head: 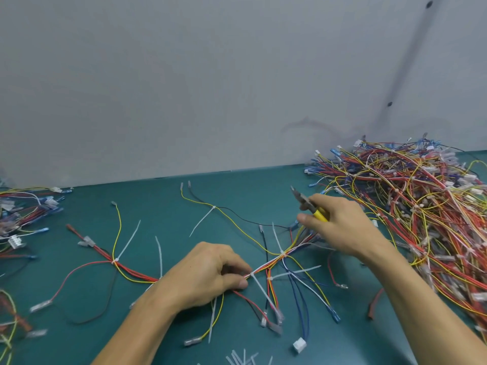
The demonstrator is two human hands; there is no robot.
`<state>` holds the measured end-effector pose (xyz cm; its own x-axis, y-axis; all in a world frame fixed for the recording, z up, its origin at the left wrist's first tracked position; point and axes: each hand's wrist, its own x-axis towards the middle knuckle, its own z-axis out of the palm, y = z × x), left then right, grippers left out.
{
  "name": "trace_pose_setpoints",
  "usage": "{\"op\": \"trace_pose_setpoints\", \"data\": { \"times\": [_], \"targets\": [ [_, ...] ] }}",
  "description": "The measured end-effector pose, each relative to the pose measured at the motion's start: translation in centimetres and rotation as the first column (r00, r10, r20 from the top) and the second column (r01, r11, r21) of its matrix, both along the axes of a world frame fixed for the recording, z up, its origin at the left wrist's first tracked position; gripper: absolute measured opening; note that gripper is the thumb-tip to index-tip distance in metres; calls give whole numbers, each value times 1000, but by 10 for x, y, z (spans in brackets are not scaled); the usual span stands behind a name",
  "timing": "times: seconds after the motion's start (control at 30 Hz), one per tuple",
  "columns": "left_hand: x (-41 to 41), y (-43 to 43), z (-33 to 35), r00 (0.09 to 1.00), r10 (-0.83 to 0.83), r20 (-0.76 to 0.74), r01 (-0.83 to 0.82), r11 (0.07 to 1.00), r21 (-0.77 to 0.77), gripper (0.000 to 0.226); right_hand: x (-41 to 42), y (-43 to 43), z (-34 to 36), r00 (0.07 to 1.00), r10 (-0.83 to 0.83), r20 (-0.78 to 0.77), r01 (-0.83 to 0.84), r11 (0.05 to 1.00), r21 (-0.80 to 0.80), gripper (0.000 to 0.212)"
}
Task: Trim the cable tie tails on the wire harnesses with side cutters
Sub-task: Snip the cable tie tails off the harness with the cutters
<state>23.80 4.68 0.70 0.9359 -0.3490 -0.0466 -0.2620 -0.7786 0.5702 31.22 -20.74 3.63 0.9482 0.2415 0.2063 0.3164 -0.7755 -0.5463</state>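
- The wire harness (266,267) lay spread across the green table (163,201), its trunk running from the left toward the centre.
- The left hand (208,275) pinched that trunk between thumb and curled fingers, just beside a white tie.
- The right hand (340,225) was wrapped round the yellow handles of the side cutters (307,204), held above the table and apart from the harness, nose pointing up and to the left. Whether the blades were parted could not be told.
- The 2 hands were apart, each clamped on its own thing.
- About 7 cable tie tails (129,241) stood out long and uncut along this harness, so by my reading none of it had been trimmed yet.
- A scatter of cut-off tails (242,358) at the near edge suggested that other harnesses were already done.
- A large pile (421,206) of harnesses sat at the right against the wall (184,88), and a smaller pile (23,214) at the left; which was finished and which waiting could not be told for sure, though the ties in the right pile looked short.
- Left to do, as I judged it: bring the cutters down to each tie head and clip every tail on this harness.
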Motion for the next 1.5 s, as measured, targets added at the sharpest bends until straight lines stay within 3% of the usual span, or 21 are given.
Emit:
{"op": "trace_pose_setpoints", "data": {
  "times": [0.13, 0.33, 0.43, 0.53, 0.63, 0.77, 0.9, 1.07, 1.23, 1.3, 1.37, 1.5],
  "targets": [
    [-1, 2, 1, 997, 67, 29, -67, 998, -16, 20, 2, -1, -5, 988, -143, -62, 135, 984, -119, 20],
    [0, 7, 5, 979, 184, 83, -178, 981, -77, 17, -2, 6, -17, 978, -56, -200, -7, 953, -304, 27],
    [5, 13, 16, 902, 367, 228, -335, 927, -167, 10, -2, 5, -14, 978, -38, -206, -24, 956, -293, 27],
    [19, 14, 32, 839, 439, 321, -415, 898, -143, 13, -1, 2, -9, 979, -40, -198, -9, 970, -242, 24],
    [32, 4, 38, 866, 390, 311, -383, 920, -86, 19, 1, -1, -7, 984, -43, -175, 8, 980, -200, 26],
    [27, -27, 22, 957, 203, 207, -203, 979, -21, 24, 1, 0, -9, 986, -14, -166, -7, 992, -128, 31],
    [14, -47, -3, 986, 77, 146, -82, 996, 30, 33, -1, 5, -8, 992, -46, -122, 33, 994, -107, 31],
    [10, -50, -13, 973, 98, 211, -88, 994, -59, 20, -4, 6, 0, 989, -124, -81, 109, 980, -168, 35],
    [8, -49, -16, 965, 93, 244, -74, 993, -88, 20, -6, 6, 4, 955, -92, -282, 46, 985, -164, 84],
    [8, -48, -17, 963, 90, 254, -68, 993, -94, 20, -7, 7, 2, 943, -63, -326, 10, 987, -163, 90],
    [8, -47, -18, 962, 94, 256, -69, 992, -106, 21, -7, 6, -2, 955, -45, -294, 5, 991, -135, 72],
    [7, -47, -19, 958, 101, 267, -73, 991, -113, 21, -7, 2, -3, 997, 9, -80, -21, 987, -158, 12]
  ]
}}
